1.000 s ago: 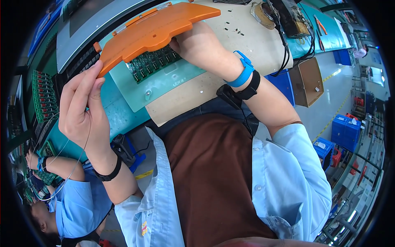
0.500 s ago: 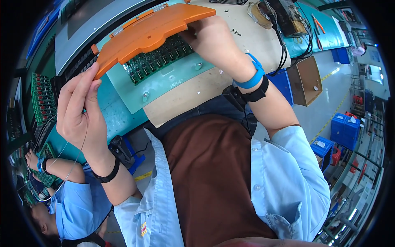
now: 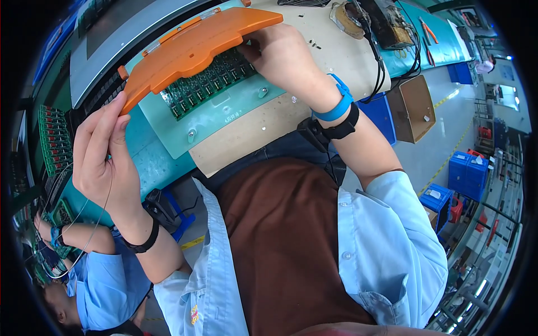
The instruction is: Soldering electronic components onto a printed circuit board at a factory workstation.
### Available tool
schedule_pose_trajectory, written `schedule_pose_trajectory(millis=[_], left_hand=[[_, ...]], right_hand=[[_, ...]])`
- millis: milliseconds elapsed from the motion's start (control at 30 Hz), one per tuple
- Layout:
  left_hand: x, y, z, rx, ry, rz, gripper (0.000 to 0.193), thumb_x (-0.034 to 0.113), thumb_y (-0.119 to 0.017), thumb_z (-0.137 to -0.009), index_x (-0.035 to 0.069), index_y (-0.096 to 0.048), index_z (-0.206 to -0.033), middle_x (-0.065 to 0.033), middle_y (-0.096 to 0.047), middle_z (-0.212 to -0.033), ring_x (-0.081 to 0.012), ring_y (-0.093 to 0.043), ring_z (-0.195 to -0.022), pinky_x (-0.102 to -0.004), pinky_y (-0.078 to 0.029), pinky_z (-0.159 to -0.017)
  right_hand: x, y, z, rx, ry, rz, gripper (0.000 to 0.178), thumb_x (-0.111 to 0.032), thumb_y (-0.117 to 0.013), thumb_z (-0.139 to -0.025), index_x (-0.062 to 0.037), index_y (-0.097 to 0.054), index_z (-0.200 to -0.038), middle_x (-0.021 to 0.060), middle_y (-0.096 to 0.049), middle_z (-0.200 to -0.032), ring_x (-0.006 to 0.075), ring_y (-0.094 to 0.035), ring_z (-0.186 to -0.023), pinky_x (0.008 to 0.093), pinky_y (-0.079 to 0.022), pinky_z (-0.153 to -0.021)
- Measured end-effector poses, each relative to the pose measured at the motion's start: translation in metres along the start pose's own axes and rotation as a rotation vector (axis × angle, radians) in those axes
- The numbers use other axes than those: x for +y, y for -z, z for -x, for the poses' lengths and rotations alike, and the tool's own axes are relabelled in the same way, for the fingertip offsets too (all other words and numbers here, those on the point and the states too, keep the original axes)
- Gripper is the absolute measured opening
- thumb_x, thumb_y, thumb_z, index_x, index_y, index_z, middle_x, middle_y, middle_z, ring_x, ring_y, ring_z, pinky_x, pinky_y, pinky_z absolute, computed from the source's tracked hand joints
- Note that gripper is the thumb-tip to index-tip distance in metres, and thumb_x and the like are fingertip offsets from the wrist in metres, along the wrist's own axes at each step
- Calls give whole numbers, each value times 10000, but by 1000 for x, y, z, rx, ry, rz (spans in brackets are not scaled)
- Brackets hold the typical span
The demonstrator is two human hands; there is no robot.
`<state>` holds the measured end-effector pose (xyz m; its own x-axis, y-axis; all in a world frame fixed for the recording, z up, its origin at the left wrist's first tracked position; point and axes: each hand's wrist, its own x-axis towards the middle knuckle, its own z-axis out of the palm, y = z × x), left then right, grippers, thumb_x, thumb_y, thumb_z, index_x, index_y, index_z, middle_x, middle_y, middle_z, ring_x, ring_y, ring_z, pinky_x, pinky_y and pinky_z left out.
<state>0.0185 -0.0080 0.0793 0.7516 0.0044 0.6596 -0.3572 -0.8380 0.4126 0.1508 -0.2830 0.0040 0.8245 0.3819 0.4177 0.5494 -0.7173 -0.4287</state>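
as both hands [image 3: 106, 162] hold it, orange cover [image 3: 196, 47] over green boards [image 3: 207, 87]

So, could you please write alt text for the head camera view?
Both hands hold an orange plastic cover tilted over green circuit boards on a pale green fixture plate: left hand at its left end, right hand at its right edge.

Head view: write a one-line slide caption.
Both hands, left hand and right hand, lift a flat orange plastic cover above green circuit boards.
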Motion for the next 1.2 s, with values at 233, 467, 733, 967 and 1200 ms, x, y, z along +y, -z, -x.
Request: schedule_pose_trajectory(millis=[233, 467, 733, 967, 1200], left_hand=[[2, -2, -2, 21, -6, 22, 232, 6, -760, -910, 58, -808, -1131, -83, -749, -989, -119, -676, -828, -223, -512, -646], [0, 2, 0, -19, 16, -9, 204, 51, -739, -947, 41, -799, -1141, -91, -765, -1039, -124, -691, -866, -213, -518, -690], [1, -1, -1, 18, -31, 19, 233, 7, -767, -902, 59, -808, -1125, -81, -748, -985, -120, -677, -823, -220, -511, -643], [0, -1, -1, 13, -30, 27, 234, 13, -769, -903, 63, -808, -1128, -79, -748, -982, -117, -675, -819, -219, -505, -637], [1, -2, 1, -7, -58, 57, 229, -25, -764, -887, 41, -803, -1103, -92, -743, -992, -156, -698, -838, -234, -549, -681]], right_hand=[[-6, -9, -5, -64, -59, 33, 283, -98, -759, -865, -75, -695, -1141, 152, -733, -982, 376, -702, -902, 435, -589, -789], [-8, -8, -7, -89, 13, 59, 288, -96, -766, -866, -66, -692, -1142, 157, -729, -1014, 365, -705, -917, 435, -594, -805], [2, -15, -4, 2, 43, 3, 74, -125, -729, -845, -125, -753, -915, 125, -716, -874, 353, -699, -823, 456, -577, -730], [-1, -4, -4, -38, 12, -52, 241, -84, -747, -859, -102, -720, -1098, 155, -732, -959, 358, -707, -886, 429, -585, -770], [14, 20, 6, 81, -52, -201, 160, -108, -698, -919, -64, -744, -1066, 101, -724, -845, 245, -695, -761, 368, -562, -698]])
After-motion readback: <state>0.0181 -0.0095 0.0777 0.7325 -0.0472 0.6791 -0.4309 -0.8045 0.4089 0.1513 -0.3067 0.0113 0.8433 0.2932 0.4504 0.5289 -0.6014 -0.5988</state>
